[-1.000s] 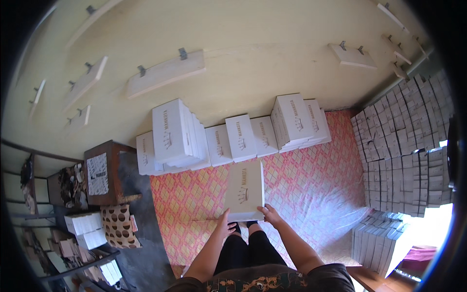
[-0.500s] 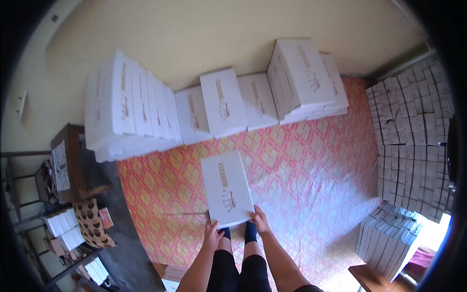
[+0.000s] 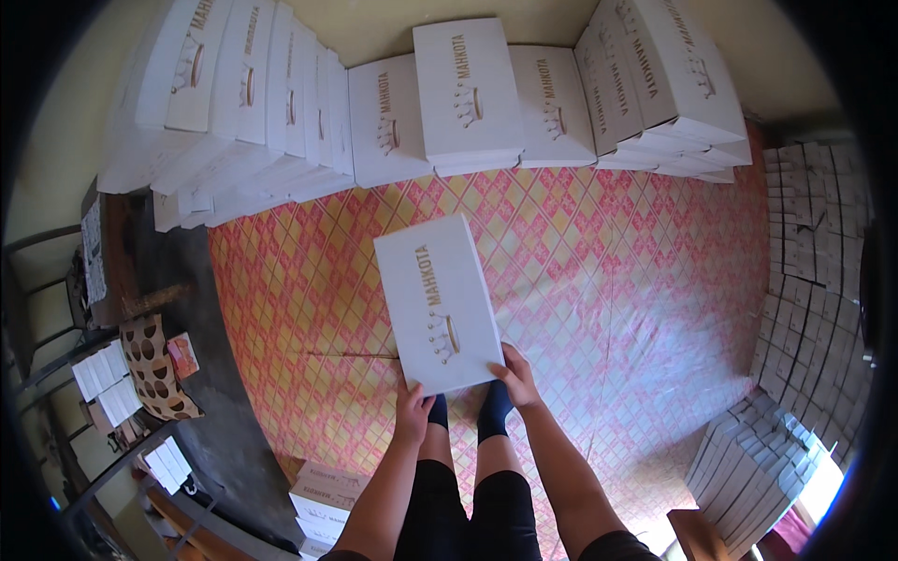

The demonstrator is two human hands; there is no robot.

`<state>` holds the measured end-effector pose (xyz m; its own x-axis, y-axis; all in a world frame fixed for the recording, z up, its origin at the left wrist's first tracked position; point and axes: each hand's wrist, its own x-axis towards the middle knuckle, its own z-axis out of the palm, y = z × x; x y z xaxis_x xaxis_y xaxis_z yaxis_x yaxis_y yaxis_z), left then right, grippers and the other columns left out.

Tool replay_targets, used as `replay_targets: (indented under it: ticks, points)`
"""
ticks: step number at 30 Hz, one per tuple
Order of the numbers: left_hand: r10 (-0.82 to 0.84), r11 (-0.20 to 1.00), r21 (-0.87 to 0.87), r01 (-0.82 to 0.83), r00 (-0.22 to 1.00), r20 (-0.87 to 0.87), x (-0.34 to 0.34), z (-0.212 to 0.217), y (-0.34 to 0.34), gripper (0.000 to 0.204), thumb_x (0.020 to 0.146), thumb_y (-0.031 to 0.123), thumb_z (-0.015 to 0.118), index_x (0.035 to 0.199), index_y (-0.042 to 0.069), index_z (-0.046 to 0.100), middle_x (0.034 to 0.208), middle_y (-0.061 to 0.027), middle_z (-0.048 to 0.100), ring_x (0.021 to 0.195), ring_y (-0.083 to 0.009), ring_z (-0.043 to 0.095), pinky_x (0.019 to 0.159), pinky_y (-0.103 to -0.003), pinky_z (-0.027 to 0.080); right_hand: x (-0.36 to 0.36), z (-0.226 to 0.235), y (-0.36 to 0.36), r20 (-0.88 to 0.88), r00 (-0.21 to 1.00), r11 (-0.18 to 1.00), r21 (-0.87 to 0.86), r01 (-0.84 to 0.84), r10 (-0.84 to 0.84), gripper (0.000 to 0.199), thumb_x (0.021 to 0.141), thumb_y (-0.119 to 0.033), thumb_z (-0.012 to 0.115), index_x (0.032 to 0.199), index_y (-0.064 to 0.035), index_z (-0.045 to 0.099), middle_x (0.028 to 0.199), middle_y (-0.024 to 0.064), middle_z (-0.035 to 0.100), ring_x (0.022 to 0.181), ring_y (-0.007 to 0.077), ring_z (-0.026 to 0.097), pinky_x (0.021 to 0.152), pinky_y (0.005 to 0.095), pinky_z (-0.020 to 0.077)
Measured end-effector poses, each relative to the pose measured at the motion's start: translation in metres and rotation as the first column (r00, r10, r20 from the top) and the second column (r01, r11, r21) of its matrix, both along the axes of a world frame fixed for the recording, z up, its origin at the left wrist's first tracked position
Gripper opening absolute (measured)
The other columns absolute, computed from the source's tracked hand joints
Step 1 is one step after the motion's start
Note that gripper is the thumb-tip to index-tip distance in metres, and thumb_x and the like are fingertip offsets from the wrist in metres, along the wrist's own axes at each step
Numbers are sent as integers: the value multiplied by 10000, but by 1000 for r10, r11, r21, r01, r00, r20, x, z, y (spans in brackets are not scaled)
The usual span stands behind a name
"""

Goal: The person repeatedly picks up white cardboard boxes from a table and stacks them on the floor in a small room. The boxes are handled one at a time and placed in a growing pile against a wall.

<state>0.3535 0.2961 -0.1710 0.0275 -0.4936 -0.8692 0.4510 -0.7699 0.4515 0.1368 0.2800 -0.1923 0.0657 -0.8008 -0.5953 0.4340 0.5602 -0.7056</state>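
Note:
A flat white cardboard box (image 3: 444, 280) with gold lettering and a crown design is held out in front of my legs, slightly turned. My left hand (image 3: 412, 409) grips its near left corner, thumb on top and fingers beneath. At the near right corner, my right hand (image 3: 517, 376) grips the same box with its thumb over the edge. The fingers under the box are partly hidden. Beyond it, a middle stack of matching boxes (image 3: 470, 89) stands against the wall, with a lower white box (image 3: 385, 117) on its left and another (image 3: 554, 103) on its right.
Taller white stacks rise at the far left (image 3: 192, 93) and far right (image 3: 655, 84). Bundled grey blocks (image 3: 814, 224) line the right side. More cartons (image 3: 323, 496) sit near my left leg. A patterned cushion (image 3: 157, 365) lies at left. Patterned sheeting (image 3: 599, 290) covers the floor.
The wall stacks appear larger and higher in view, as I have come closer to them. Both hands still hold the white box, which has shifted slightly upward in the picture.

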Motion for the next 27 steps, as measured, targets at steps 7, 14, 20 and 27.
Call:
replay_targets:
  ticks: [7, 14, 20, 27]
  points:
    - [183, 982, -50, -181, 983, 28, 38, -32, -35, 492, 864, 284, 473, 1305, 137, 313, 1253, -18, 430, 1168, -171, 401, 933, -368, 323, 40, -20, -45, -45, 995, 994, -45, -96, 94, 503, 806, -177, 547, 1255, -5, 399, 1147, 97, 509, 1072, 194, 473, 923, 325, 350]
    - [176, 973, -157, -168, 984, 38, 45, -25, -89, 535, 816, 271, 536, 1289, 130, 329, 1236, -32, 438, 1145, -177, 413, 949, -360, 314, 54, -10, -97, 12, 997, 997, -32, -73, 74, 488, 830, -181, 517, 1268, -8, 389, 1141, 102, 523, 1074, 188, 471, 930, 312, 348]
    - [83, 961, -269, -63, 995, 62, 50, -25, -122, 583, 790, 275, 547, 1303, 123, 316, 1246, -47, 428, 1166, -193, 405, 960, -366, 317, 58, -24, -117, 71, 996, 997, -67, -42, 47, 513, 818, -139, 493, 1290, 12, 362, 1205, 107, 481, 1138, 192, 420, 967, 311, 301]
    - [73, 962, -266, -57, 996, 49, 46, -30, -122, 578, 791, 176, 547, 1302, 59, 305, 1214, -71, 449, 1144, -193, 426, 967, -349, 329, 53, -40, -111, 98, 995, 996, -90, -6, 15, 503, 801, -105, 472, 1276, 29, 374, 1200, 101, 475, 1114, 185, 426, 950, 302, 312]
